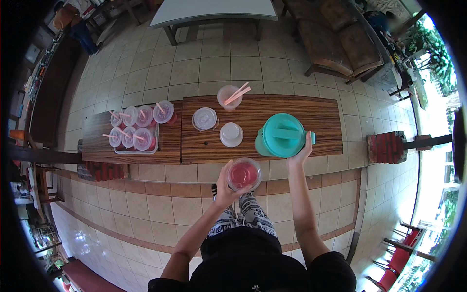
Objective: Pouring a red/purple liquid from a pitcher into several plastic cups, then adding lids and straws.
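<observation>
My left hand [228, 188] grips a clear plastic cup [243, 174] of red drink with no lid, just in front of the wooden table's near edge. My right hand [302, 153] is closed around the handle of a turquoise lidded pitcher [282, 135]; whether its base touches the table is hidden. Left of the pitcher lie a small stack of clear dome lids [231, 135] and another clear lid or lidded container [204, 119]. Behind them, a translucent cup [230, 98] holds several pink straws [237, 95].
At the table's left, a tray [155, 146] carries several lidded cups [142, 138] with pink straws; another such cup [163, 112] stands at its corner. The wood-grain table [321, 120] rests near brick pillars [386, 147]. Beyond are a white-topped table [215, 9], a brown sofa [328, 40] and a person [74, 27].
</observation>
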Available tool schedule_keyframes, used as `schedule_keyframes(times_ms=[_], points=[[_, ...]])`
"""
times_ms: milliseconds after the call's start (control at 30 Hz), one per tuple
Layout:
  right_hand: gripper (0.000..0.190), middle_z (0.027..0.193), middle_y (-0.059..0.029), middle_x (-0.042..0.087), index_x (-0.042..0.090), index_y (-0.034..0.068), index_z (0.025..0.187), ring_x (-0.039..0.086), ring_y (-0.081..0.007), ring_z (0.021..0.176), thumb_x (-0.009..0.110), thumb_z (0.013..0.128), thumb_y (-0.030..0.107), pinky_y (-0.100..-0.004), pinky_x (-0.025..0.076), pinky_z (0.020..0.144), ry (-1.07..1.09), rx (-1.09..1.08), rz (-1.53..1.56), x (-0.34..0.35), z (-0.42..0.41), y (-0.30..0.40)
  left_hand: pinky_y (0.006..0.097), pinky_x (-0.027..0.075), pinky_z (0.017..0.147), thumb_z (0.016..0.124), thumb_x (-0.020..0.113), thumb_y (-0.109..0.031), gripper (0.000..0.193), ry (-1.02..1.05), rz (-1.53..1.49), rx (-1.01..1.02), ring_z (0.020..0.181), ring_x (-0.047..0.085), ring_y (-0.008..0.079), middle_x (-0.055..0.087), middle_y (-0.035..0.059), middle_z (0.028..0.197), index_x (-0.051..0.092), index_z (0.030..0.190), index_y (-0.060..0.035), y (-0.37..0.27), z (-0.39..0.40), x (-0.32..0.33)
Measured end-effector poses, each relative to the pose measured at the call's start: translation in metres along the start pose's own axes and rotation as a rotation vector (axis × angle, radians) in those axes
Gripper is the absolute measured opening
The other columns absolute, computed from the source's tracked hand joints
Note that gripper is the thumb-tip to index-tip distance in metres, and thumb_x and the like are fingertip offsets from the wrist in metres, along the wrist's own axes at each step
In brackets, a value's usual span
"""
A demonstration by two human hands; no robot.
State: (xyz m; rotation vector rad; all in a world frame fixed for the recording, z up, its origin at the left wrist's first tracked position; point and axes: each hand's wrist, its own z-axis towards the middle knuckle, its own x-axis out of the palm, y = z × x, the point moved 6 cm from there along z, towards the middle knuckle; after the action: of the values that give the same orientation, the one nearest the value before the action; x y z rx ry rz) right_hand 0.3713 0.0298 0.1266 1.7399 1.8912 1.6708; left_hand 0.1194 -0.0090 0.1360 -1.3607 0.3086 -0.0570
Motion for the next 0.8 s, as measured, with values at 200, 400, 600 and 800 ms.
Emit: schedule_keyframes(times_ms=[200, 400, 600, 800], points=[[0.04, 0.107, -0.0081, 0.056, 0.053, 0.004, 0.11, 0.052, -0.0223, 0.099, 0.049, 0.087, 0.037, -0.0352, 0.043, 0.084, -0.011, -0.042, 0.058, -0.001, 0.011, -0.011, 0.0363, 0.041, 0.092, 0.06, 0.082, -0.018, 0.087, -0.019, -0.066, -0.063, 0.109, 0.05, 0.026, 0.046, 0.0164, 0.117, 0.03, 0.127, 0.0019, 0.022, 0.001, -0.009], [0.05, 0.116, -0.0069, 0.052, 0.048, 0.007, 0.118, 0.048, -0.0212, 0.107, 0.043, 0.088, 0.047, -0.0349, 0.038, 0.091, 0.097, -0.08, -0.072, 0.002, 0.009, -0.01, 0.0359, 0.041, 0.093, 0.062, 0.08, -0.015, 0.088, -0.024, -0.068, -0.043, 0.11, 0.048, 0.025, 0.045, 0.0159, 0.12, 0.025, 0.13, 0.0005, 0.04, -0.001, -0.022], [0.065, 0.134, -0.0061, 0.037, 0.034, 0.009, 0.131, 0.033, -0.0207, 0.124, 0.034, 0.088, 0.057, -0.0398, 0.023, 0.103, 0.068, -0.052, -0.129, -0.024, 0.004, -0.017, 0.0366, 0.039, 0.095, 0.063, 0.079, -0.013, 0.089, -0.029, -0.138, -0.103, 0.113, 0.045, 0.0254, 0.042, 0.0164, 0.123, 0.023, 0.131, -0.0005, 0.046, -0.001, -0.037], [0.065, 0.144, -0.0066, 0.022, 0.021, 0.012, 0.139, 0.02, -0.024, 0.132, 0.027, 0.09, 0.055, -0.0444, 0.016, 0.105, -0.203, -0.1, -0.329, -0.047, -0.047, -0.049, 0.0365, 0.038, 0.096, 0.062, 0.079, -0.013, 0.089, -0.094, -0.048, -0.037, 0.113, 0.045, 0.0263, 0.043, 0.0161, 0.121, 0.023, 0.13, 0.0, 0.054, -0.002, -0.058]])
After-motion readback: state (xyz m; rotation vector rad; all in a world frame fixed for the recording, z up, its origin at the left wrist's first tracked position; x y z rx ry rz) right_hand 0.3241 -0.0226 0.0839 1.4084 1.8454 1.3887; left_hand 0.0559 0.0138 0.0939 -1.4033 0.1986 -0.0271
